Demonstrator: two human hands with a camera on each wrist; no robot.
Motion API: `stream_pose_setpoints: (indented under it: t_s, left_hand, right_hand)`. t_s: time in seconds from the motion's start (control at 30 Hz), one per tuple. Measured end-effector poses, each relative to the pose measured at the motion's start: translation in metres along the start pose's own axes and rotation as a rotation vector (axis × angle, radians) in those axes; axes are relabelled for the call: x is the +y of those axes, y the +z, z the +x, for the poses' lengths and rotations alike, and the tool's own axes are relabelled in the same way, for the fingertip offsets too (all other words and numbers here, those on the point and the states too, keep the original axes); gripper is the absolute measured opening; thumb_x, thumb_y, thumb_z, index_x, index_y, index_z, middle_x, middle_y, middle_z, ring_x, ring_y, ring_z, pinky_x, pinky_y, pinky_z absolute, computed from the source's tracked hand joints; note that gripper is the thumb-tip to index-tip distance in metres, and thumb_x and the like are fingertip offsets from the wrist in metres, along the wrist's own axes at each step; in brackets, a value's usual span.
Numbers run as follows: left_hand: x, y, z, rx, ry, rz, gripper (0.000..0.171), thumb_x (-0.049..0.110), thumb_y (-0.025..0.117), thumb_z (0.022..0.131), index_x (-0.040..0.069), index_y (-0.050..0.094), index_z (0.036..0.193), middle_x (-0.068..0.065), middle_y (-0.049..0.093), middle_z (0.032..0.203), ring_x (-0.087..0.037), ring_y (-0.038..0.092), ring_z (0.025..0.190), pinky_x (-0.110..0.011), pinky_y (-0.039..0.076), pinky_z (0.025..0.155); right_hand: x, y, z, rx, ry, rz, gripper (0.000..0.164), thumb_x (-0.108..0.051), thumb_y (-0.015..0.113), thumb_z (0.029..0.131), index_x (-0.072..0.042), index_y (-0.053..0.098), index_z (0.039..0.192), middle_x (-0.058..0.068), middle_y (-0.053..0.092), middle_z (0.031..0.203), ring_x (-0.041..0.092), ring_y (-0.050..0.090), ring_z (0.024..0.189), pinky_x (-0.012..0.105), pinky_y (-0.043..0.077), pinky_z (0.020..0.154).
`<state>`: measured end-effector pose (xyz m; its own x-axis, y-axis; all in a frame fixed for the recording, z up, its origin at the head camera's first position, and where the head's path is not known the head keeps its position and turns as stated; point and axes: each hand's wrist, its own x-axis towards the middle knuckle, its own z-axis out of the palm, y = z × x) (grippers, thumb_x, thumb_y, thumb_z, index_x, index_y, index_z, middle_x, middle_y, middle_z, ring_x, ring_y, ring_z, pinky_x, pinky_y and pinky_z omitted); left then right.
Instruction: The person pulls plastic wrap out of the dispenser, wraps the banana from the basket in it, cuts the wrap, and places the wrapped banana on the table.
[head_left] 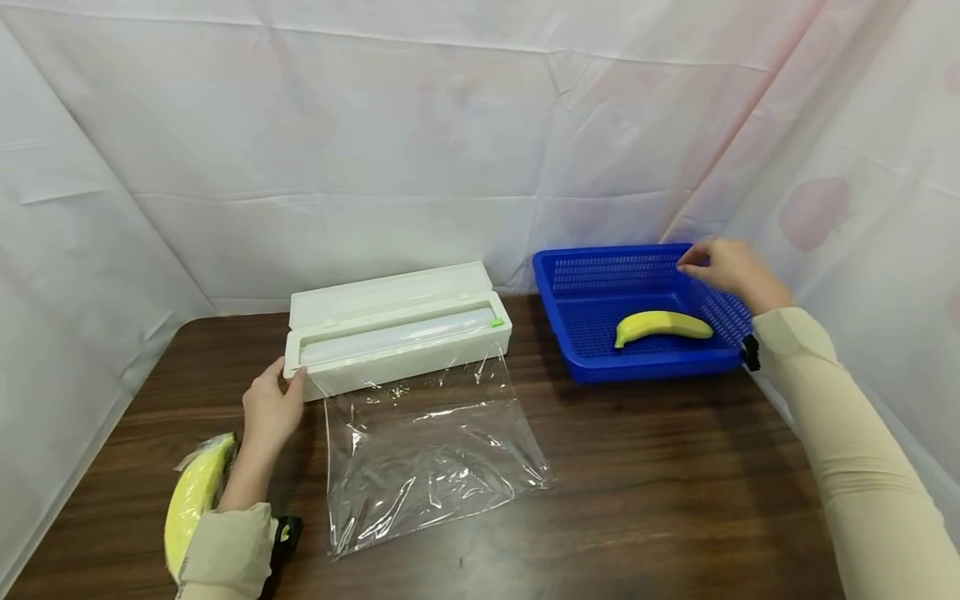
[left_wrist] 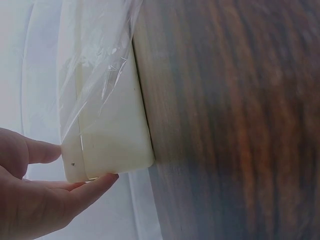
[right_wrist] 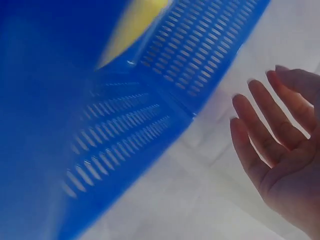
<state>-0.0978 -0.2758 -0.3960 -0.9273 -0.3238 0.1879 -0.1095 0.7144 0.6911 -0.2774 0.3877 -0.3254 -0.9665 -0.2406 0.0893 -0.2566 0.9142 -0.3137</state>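
Note:
My left hand (head_left: 272,408) grips the left end of a white cling film dispenser box (head_left: 405,364), thumb at the upper edge and fingers against the end face, as the left wrist view shows. Its lid (head_left: 390,293) is folded back, with a film roll (head_left: 405,329) inside. A sheet of clear cling film (head_left: 435,458) hangs over the front and spreads on the table. My right hand (head_left: 731,265) is above the right side of a blue basket (head_left: 633,367), holding nothing, fingers loosely bent. In the basket lies an unwrapped banana (head_left: 663,323).
A banana wrapped in film (head_left: 197,492) lies at the table's left, beside my left forearm. A small green slider (head_left: 497,322) sits at the box's right end. White curtains (head_left: 405,150) enclose the back and sides of the brown wooden table (head_left: 637,500).

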Motion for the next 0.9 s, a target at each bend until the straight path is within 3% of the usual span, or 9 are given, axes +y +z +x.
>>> stream_pose_setpoints:
  t_s: [0.1, 0.2, 0.5, 0.9]
  left_hand:
    - [-0.001, 0.000, -0.001, 0.019, 0.017, 0.014, 0.046, 0.017, 0.053, 0.110, -0.012, 0.054, 0.146, -0.032, 0.069, 0.099, -0.045, 0.062, 0.093, -0.051, 0.048, 0.079]
    - [0.000, 0.000, 0.000, 0.026, 0.028, 0.018, 0.045, 0.016, 0.054, 0.109, -0.012, 0.055, 0.144, -0.030, 0.068, 0.095, -0.044, 0.062, 0.089, -0.050, 0.047, 0.077]
    - [0.001, 0.000, -0.002, 0.000, -0.001, -0.003, 0.050, 0.016, 0.052, 0.110, -0.015, 0.047, 0.149, -0.041, 0.065, 0.120, -0.053, 0.060, 0.111, -0.065, 0.047, 0.096]
    - [0.003, -0.001, -0.004, -0.004, -0.002, -0.005, 0.048, 0.016, 0.051, 0.110, -0.012, 0.049, 0.149, -0.041, 0.062, 0.130, -0.052, 0.061, 0.114, -0.064, 0.048, 0.095]
  right_hand:
    - [0.003, 0.011, -0.001, -0.069, -0.008, -0.007, 0.028, -0.015, 0.063, 0.106, 0.007, 0.073, 0.121, 0.030, 0.071, 0.119, 0.048, 0.066, 0.105, 0.064, 0.051, 0.090]
    - [0.008, 0.022, -0.005, -0.115, -0.012, -0.004, 0.026, -0.012, 0.064, 0.105, 0.008, 0.073, 0.118, 0.030, 0.072, 0.117, 0.049, 0.067, 0.105, 0.064, 0.052, 0.091]
    - [0.032, 0.048, -0.014, -0.174, -0.016, -0.009, 0.031, -0.012, 0.067, 0.102, 0.012, 0.070, 0.121, 0.033, 0.071, 0.118, 0.051, 0.065, 0.108, 0.064, 0.052, 0.091]
    - [0.044, 0.060, -0.023, -0.241, 0.015, 0.000, 0.046, -0.017, 0.073, 0.100, 0.017, 0.062, 0.129, 0.039, 0.065, 0.123, 0.055, 0.062, 0.112, 0.066, 0.050, 0.095]
